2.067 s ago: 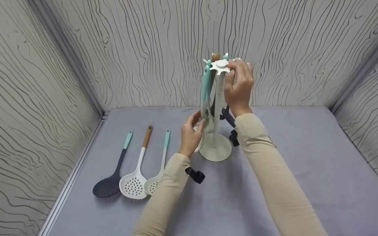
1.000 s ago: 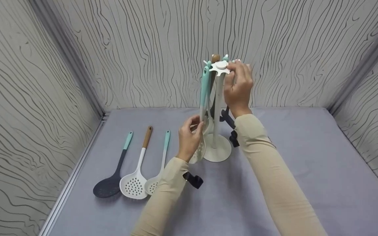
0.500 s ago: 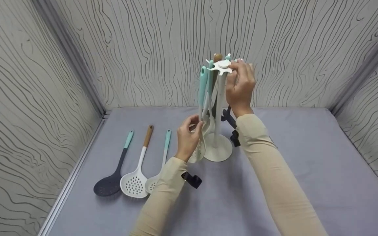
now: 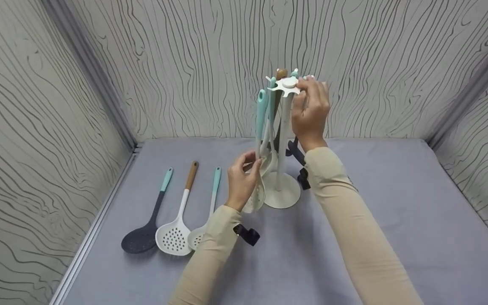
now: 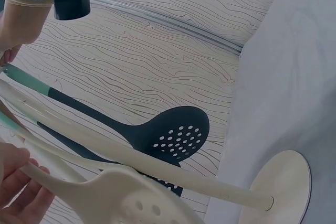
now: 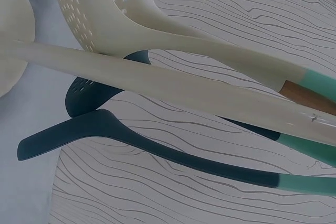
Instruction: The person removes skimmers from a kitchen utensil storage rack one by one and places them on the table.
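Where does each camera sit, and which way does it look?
Head: on the head, facing forward and down at the stand; left hand, right hand and sleeves show.
Left wrist: on that wrist, facing pole and base; both hands show partly.
Right wrist: on that wrist, facing utensils and wall; no hand shows.
Wrist views share the pole.
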The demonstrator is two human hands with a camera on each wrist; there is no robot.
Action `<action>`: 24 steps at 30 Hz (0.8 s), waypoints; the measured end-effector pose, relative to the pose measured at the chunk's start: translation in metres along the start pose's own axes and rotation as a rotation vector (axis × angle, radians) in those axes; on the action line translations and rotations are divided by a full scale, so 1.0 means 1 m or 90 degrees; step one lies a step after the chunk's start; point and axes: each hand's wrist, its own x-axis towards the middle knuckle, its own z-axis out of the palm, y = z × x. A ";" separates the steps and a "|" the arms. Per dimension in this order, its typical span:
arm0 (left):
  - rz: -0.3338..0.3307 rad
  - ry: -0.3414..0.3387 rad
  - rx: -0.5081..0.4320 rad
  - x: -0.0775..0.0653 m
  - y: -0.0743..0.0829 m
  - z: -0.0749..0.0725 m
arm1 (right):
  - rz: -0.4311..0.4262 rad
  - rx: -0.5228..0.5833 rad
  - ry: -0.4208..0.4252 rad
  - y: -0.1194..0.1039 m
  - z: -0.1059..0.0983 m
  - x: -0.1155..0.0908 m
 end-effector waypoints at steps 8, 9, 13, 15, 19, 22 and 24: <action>-0.014 -0.015 -0.003 -0.006 -0.006 -0.004 | -0.002 0.006 -0.001 0.000 -0.001 0.000; -0.017 -0.016 -0.003 -0.007 -0.007 -0.005 | -0.002 0.005 -0.003 0.000 -0.001 0.001; -0.036 -0.018 -0.021 -0.010 -0.010 -0.007 | 0.001 0.004 -0.009 -0.001 -0.001 0.000; -0.049 -0.018 -0.027 -0.012 -0.011 -0.008 | 0.002 0.005 -0.009 -0.001 -0.001 0.000; -0.071 -0.017 -0.033 -0.016 -0.016 -0.010 | 0.005 0.001 -0.008 0.000 -0.001 -0.001; -0.082 -0.012 -0.031 -0.018 -0.018 -0.011 | 0.006 0.000 -0.008 0.000 -0.001 -0.001; -0.089 -0.008 -0.026 -0.020 -0.019 -0.011 | 0.005 -0.001 -0.008 0.000 0.000 -0.001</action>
